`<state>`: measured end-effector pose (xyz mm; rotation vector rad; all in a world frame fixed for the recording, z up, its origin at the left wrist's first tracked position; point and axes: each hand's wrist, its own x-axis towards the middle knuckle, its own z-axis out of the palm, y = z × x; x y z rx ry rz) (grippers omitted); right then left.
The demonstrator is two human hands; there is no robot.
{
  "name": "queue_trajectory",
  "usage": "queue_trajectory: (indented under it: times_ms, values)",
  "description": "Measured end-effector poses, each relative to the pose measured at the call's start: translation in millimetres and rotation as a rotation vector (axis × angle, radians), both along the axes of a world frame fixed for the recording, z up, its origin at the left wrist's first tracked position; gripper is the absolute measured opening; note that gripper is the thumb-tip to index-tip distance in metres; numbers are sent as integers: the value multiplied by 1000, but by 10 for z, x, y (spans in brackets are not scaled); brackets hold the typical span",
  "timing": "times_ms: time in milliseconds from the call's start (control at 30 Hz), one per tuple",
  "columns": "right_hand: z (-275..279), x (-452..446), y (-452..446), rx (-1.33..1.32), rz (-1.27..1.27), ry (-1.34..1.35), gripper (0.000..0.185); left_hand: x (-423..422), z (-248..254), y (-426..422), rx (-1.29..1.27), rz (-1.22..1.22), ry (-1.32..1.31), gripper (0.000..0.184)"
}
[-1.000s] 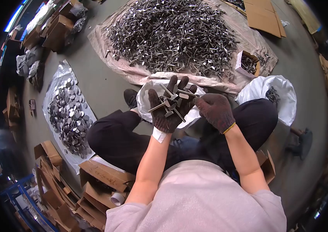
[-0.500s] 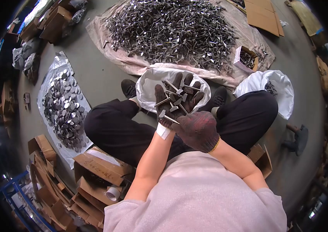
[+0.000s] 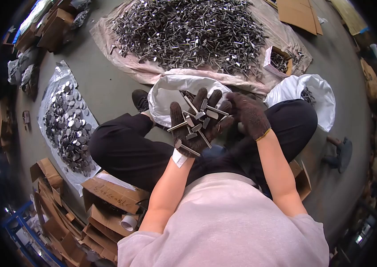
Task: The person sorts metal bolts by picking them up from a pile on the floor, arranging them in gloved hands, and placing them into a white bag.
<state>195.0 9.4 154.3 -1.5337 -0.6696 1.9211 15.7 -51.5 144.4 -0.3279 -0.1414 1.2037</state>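
Observation:
My left hand (image 3: 201,127), in a dark knit glove, is palm up with its fingers spread. Several T-shaped metal bolts (image 3: 200,115) with flat heads lie across the palm and fingers; one bolt (image 3: 186,148) rests at the wrist. Close beside the left fingertips is my right hand (image 3: 251,116), gloved alike, its fingers bent; whatever they hold is hidden. Beneath and beyond the left hand stands an open white sack (image 3: 164,95) between my legs, its inside mostly covered by the hand.
A large pile of metal pieces (image 3: 188,35) lies on a cloth sheet (image 3: 130,66) ahead. Right of it are a small box (image 3: 278,62) and another white sack (image 3: 322,89). Metal discs (image 3: 70,129) cover plastic on the left. Cardboard boxes (image 3: 115,193) stand near my left side.
My right hand has moved from the left wrist up and right to beside the left fingertips. The bolts have shifted slightly in the left palm. The view has moved a little.

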Motion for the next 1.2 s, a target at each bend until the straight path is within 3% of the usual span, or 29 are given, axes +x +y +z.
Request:
queue_trajectory:
  times_ms: [33, 67, 100, 133, 267, 367, 467, 533, 633, 767, 867, 933, 1033, 1200]
  values:
    - [-167, 38, -38, -3, -1, -1, 16, 13, -2, -13, -3, -1, -1, 76]
    - [-400, 67, -89, 109, 139, 198, 19, 21, 2, -25, -7, -11, 7, 76]
    - [-396, 16, -103, 221, 280, 400, 23, 22, 10, -39, -11, -20, 16, 76]
    - [-363, 20, -109, 217, 280, 401, 23, 22, 23, -51, -15, -28, 25, 76]
    - [-63, 11, -91, -96, 165, 522, 25, 17, 78, -85, -29, -63, 63, 77]
    - [-37, 47, -29, -48, 77, 291, 23, 26, 77, -92, -37, -83, 79, 78]
    - [145, 100, 26, 141, 228, 72, 21, 54, 80, -76, -43, -78, 52, 80]
    - [290, 90, 14, 422, 321, -151, 20, 62, 131, -61, -51, -89, 140, 72]
    - [406, 87, -12, 477, 308, -250, 18, 55, 142, -60, -15, -96, 185, 72]
    - [548, 127, -50, 440, 198, -262, 16, -35, 48, -99, -24, -77, 180, 72]
    - [603, 107, -81, 529, -3, -352, 12, -40, 25, -84, -90, -25, 146, 78]
    - [648, 7, -188, 522, -218, -232, 10, -22, -17, -81, -84, -17, 119, 76]
    - [511, -116, -414, 517, -156, -144, 10, -9, -31, -65, -64, -1, 112, 74]
    - [347, -225, -564, 569, -146, -330, 11, 21, -23, -61, -74, 17, 130, 73]
